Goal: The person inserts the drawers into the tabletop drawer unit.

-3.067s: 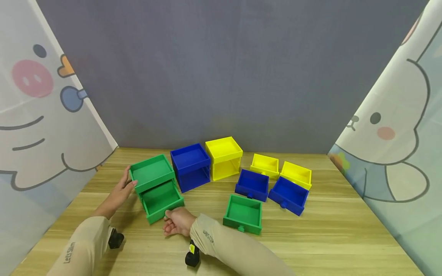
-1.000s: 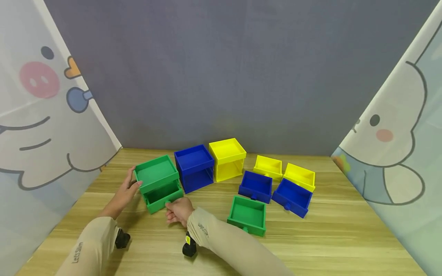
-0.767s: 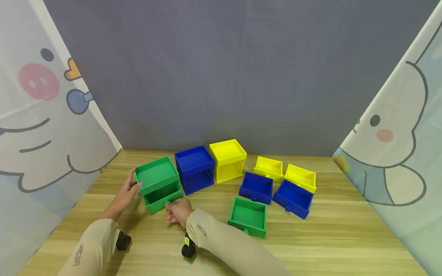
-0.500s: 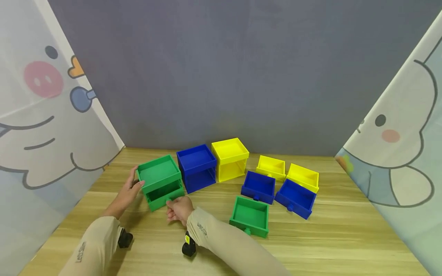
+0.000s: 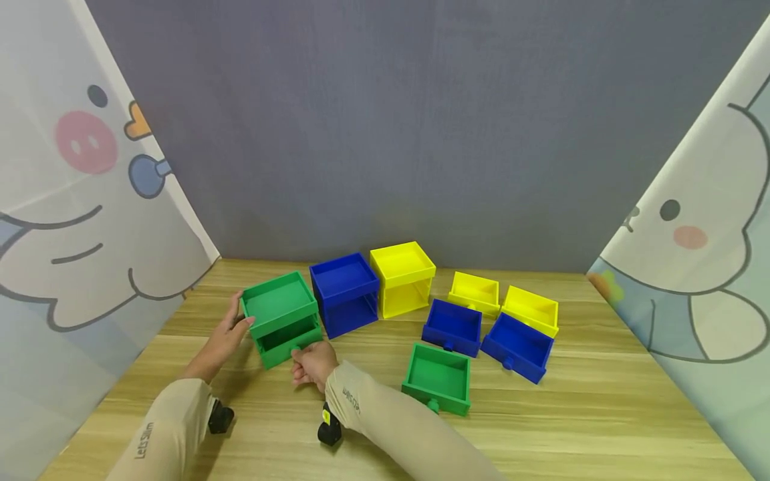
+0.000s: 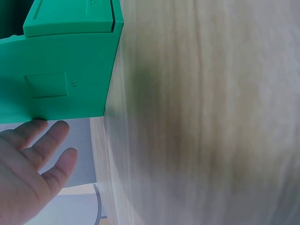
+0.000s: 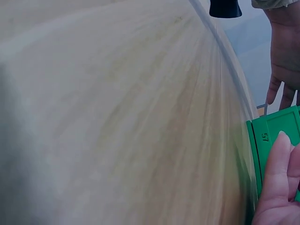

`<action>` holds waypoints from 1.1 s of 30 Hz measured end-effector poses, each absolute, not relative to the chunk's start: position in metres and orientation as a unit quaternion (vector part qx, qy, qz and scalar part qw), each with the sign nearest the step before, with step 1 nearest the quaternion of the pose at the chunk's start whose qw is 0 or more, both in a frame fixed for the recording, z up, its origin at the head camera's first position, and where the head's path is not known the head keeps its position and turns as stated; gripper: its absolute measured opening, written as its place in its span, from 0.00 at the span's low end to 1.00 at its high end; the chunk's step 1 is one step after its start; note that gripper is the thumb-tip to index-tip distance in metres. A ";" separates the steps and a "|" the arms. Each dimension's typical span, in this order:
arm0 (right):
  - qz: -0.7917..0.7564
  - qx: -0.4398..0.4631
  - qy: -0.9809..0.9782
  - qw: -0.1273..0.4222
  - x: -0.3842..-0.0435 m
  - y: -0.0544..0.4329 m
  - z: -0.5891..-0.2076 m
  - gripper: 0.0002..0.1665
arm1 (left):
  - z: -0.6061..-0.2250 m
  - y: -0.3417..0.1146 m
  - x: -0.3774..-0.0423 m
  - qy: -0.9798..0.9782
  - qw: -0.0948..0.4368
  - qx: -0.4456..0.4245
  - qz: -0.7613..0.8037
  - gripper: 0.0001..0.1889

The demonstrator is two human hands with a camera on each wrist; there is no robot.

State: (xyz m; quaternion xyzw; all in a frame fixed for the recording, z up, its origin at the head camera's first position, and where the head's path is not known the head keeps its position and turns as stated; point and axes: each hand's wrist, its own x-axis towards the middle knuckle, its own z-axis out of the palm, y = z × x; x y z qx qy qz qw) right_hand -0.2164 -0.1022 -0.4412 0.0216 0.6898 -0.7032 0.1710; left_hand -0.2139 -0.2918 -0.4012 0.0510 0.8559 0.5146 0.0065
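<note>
A green cabinet box (image 5: 279,302) with a tray-like top stands at the left of the table. In its lower opening sits a green drawer (image 5: 293,349), partly pulled out, its front face showing. My left hand (image 5: 222,337) rests against the cabinet's left side, thumb near the top edge. In the left wrist view its fingers (image 6: 54,136) are extended and spread, one touching the cabinet's wall. At the drawer's front, my right hand (image 5: 314,366) pinches the small knob, which is partly covered by the thumb. The right wrist view shows this hand beside the drawer's front.
A blue cabinet (image 5: 345,284) and a yellow cabinet (image 5: 402,267) stand right of the green one. Further right lie a loose green drawer (image 5: 438,374), two blue drawers (image 5: 452,324) and two yellow drawers (image 5: 474,288). A grey wall closes the back.
The green drawer has slid further into the green cabinet, pushed by my right hand on its knob. My left hand has stayed against the cabinet. The view has shifted slightly.
</note>
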 end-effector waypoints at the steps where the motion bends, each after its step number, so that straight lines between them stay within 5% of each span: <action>1: -0.702 0.023 0.692 0.169 -0.216 -0.102 -0.441 0.11 | -0.401 -0.292 -0.214 0.856 0.006 0.051 0.514 0.37; 21: -0.620 -0.098 0.705 0.331 -0.173 -0.030 -0.424 0.09 | -0.399 -0.294 -0.214 0.848 0.015 0.054 0.527 0.37; 33: -0.607 -0.132 0.705 0.341 -0.156 0.025 -0.424 0.11 | -0.402 -0.295 -0.214 0.845 0.008 0.052 0.533 0.38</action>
